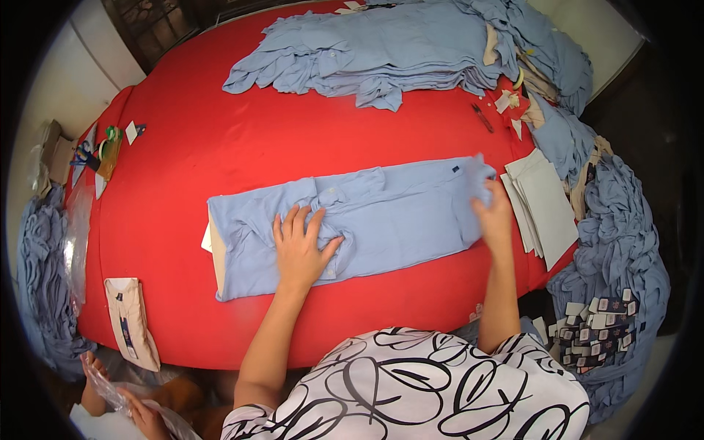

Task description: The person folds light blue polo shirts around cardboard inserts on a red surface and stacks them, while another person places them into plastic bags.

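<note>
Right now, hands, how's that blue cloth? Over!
Left hand spread on blue cloth. Right hand at its right end. Cloth rumpled by left hand. White sheets beside, not on it.

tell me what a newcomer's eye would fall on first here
Probably the bright red cloth-covered table, which fills much of the view. At its middle lies a long, folded light-blue fabric garment, with the person's left hand spread on it and the right hand, slightly blurred, at its right end. Next might come the thick pile of blue fabric garments toward the table's far side.
</note>
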`<state>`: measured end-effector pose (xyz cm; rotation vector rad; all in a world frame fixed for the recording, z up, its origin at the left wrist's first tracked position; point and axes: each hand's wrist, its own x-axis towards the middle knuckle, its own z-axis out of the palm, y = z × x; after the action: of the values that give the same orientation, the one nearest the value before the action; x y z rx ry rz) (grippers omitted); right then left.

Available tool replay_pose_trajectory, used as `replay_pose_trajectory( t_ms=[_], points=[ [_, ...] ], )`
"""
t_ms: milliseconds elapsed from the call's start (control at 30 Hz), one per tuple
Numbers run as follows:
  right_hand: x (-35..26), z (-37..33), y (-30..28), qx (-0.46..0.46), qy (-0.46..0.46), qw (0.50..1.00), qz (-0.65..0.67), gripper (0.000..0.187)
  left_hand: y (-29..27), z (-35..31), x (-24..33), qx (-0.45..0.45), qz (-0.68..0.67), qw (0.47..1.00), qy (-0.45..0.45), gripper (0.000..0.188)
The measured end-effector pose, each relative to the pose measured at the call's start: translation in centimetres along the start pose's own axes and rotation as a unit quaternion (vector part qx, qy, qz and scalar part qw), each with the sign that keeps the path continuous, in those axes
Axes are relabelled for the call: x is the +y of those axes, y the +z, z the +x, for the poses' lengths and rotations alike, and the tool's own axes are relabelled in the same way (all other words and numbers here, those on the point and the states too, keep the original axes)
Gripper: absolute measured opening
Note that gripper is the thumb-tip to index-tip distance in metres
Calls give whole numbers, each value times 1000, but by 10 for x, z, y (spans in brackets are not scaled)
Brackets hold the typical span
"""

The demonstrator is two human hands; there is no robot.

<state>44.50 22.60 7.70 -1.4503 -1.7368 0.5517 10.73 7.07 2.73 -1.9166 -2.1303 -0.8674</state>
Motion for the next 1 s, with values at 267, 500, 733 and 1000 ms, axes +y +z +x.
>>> replay_pose_trajectory(
  t_ms=[267,500,733,1000],
  points=[
    [-120,-69,76,-366,-78,927,-38,38,0,0,0,-1,-11,1000,-21,57],
    [-39,-34,53,-129,42,978,-160,48,-30,10,10,51,-102,993,-31,40],
    [-49,-49,60,-45,-106,988,-107,38,-28,12,40,46,-177,983,-2,21],
    [-79,-136,117,-243,-304,921,-7,18,3,-4,23,-39,-100,994,26,33]
  ],
)
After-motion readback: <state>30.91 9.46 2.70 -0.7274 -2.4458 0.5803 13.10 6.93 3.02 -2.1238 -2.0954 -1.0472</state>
